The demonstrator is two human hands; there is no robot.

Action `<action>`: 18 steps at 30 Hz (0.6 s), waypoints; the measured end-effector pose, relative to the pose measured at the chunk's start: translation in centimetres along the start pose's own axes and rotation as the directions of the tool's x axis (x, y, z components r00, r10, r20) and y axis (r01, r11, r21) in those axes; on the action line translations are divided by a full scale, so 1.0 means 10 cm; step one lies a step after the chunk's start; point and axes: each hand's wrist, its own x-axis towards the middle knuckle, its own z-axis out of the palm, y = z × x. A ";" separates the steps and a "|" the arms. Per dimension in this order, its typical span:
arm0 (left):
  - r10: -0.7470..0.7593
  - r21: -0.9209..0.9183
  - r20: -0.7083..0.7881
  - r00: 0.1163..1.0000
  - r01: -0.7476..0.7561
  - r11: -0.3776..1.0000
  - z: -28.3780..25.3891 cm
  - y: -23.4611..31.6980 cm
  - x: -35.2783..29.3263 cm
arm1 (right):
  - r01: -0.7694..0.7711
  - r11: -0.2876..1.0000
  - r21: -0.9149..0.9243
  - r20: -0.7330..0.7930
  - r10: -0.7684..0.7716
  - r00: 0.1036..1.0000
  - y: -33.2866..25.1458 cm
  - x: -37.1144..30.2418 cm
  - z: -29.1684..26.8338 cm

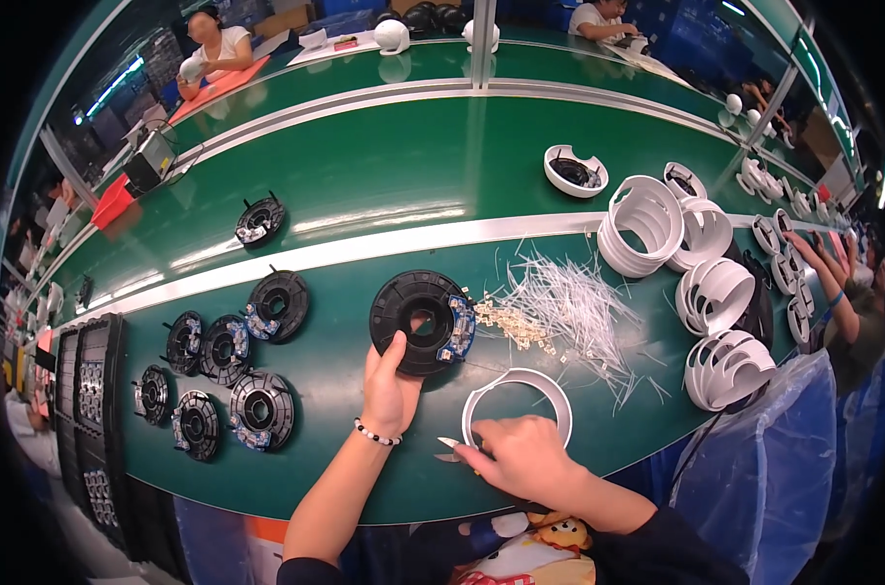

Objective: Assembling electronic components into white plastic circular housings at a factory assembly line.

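My left hand (392, 385) is clamped on a black plastic disc (404, 310), blue circuit board (459, 330) rightward; my right hand (532, 456), apart from it, grips metal snips (448, 444) over a white ring's (562, 409) near side. Beyond: white strips (574, 307) right, more black discs (291, 292) left.

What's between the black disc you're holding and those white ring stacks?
Small cream pieces, then thin white strips, lie between the black disc and white ring stacks in the head view.

Tube lights (115, 88) upper L & R; glare on green belt (384, 156); fisheye edges bent, rim blk.
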 end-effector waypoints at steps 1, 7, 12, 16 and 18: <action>0.000 -0.003 -0.006 1.000 0.000 1.000 -0.02 0.02 0.00 | 0.016 1.000 0.020 -0.058 -0.015 0.998 0.04 0.01 0.01; 0.007 -0.081 -0.018 1.000 -0.008 0.997 -0.02 0.05 -0.03 | -0.037 0.989 -0.146 0.232 0.071 0.970 0.13 0.03 -0.44; 0.004 -0.102 -0.013 1.000 -0.005 0.995 -0.01 0.03 -0.02 | -0.036 0.999 -0.040 0.312 0.047 0.949 0.31 0.06 -0.40; 0.047 -0.073 -0.012 0.999 -0.047 0.996 0.01 0.03 -0.03 | 0.019 0.958 0.287 -0.042 -0.007 0.999 0.38 0.14 -0.52; 0.061 -0.049 -0.011 0.998 -0.061 0.997 0.03 0.02 -0.06 | 0.059 0.808 0.586 -0.231 0.096 0.968 0.44 0.24 -0.43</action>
